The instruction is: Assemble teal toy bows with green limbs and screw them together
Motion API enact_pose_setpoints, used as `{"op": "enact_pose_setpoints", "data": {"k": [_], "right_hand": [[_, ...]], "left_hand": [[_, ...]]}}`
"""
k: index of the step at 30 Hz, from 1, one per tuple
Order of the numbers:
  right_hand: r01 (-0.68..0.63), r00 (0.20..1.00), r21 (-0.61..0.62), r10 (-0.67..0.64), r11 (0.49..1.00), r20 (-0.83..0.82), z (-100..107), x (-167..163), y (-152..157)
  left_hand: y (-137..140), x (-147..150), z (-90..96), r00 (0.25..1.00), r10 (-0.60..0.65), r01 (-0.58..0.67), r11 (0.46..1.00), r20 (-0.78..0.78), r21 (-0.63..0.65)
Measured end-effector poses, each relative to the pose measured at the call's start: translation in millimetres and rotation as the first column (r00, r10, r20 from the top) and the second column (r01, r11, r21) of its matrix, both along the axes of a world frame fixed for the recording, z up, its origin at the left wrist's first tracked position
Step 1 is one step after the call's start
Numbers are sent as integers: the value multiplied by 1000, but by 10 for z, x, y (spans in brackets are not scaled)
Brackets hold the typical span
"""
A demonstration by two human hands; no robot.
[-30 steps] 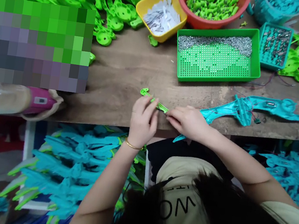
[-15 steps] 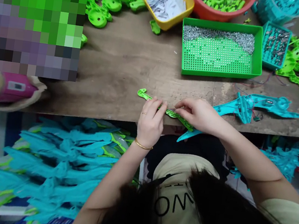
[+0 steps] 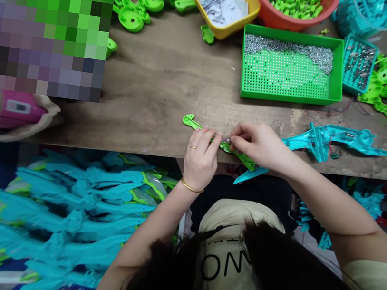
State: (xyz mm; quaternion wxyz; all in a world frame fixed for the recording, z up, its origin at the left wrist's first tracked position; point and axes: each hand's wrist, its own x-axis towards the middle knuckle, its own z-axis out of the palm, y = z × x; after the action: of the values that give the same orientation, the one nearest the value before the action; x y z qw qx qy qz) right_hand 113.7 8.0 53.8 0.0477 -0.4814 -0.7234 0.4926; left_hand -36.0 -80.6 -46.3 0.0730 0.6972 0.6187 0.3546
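A long, narrow bright-green plastic part (image 3: pixel 192 123) lies slantwise near the table's front edge. Over its middle, my left hand (image 3: pixel 201 158) grips it with bent fingers. My right hand (image 3: pixel 260 145) is closed in a pinch just above the part's right half, thumb and forefinger together; whatever is between the fingertips is too small to make out. Right beside that hand rests a blue plastic shell (image 3: pixel 318 141) with thin wires and a small metal piece on it. Its pointed left end (image 3: pixel 246 176) sticks out over the table edge below my right hand.
Beyond my hands stands a green perforated tray (image 3: pixel 288 100) of small screws, beside a teal box (image 3: pixel 359 65) of metal pieces. A yellow bin (image 3: pixel 227 33) and red basin (image 3: pixel 293 23) stand behind. Stacked blue-green shells (image 3: pixel 72 214) lie below, left; a pink roll (image 3: pixel 14 110) sits on the table.
The view has shifted slightly, so most of the table's things appear a little farther right. Both hands keep nearly the same places on the green part, with only small finger movement.
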Motion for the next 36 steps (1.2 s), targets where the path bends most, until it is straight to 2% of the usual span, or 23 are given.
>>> {"op": "enact_pose_setpoints", "data": {"k": [2, 3, 9, 14, 16, 18, 20, 23, 30, 33, 36], "right_hand": [[16, 999, -112, -20, 994, -28, 2, -35, 2], [25, 999, -130, -29, 991, -23, -1, -47, 3], [15, 999, -35, -14, 999, 28, -24, -11, 19], [-34, 998, -3, 35, 999, 50, -12, 50, 10], [-100, 994, 67, 98, 993, 41, -22, 52, 5], [-207, 978, 195, 200, 959, 53, -46, 40, 2], [-309, 951, 318, 291, 896, 104, -74, 21, -3], [-399, 915, 386, 337, 832, 220, -96, 1, -16], [-515, 827, 293, 378, 805, 417, -51, 17, -20], [-514, 821, 253, 385, 819, 421, -36, 2, 9], [-498, 823, 194, 390, 845, 413, -16, -26, 58]], "left_hand": [[-1, 5, -7, 1000, 10, -10, 999, -23, 30], [-1, 7, -11, 999, 15, -13, 998, -42, 54], [4, 20, -27, 993, 22, -1, 984, -112, 181], [3, 28, -24, 994, 31, -9, 980, -105, 200], [-1, 30, -25, 994, 30, -8, 979, -107, 202], [-4, 31, -30, 993, 30, -7, 980, -113, 198], [-4, 30, -39, 994, 31, -11, 983, -103, 185], [-2, 25, -50, 998, 26, -16, 988, -60, 153], [5, -34, 14, 997, -18, 26, 995, -81, 100], [32, -115, 111, 996, -66, 69, 997, -59, 45], [102, -219, 221, 989, -147, 149, 988, 30, -47]]}}
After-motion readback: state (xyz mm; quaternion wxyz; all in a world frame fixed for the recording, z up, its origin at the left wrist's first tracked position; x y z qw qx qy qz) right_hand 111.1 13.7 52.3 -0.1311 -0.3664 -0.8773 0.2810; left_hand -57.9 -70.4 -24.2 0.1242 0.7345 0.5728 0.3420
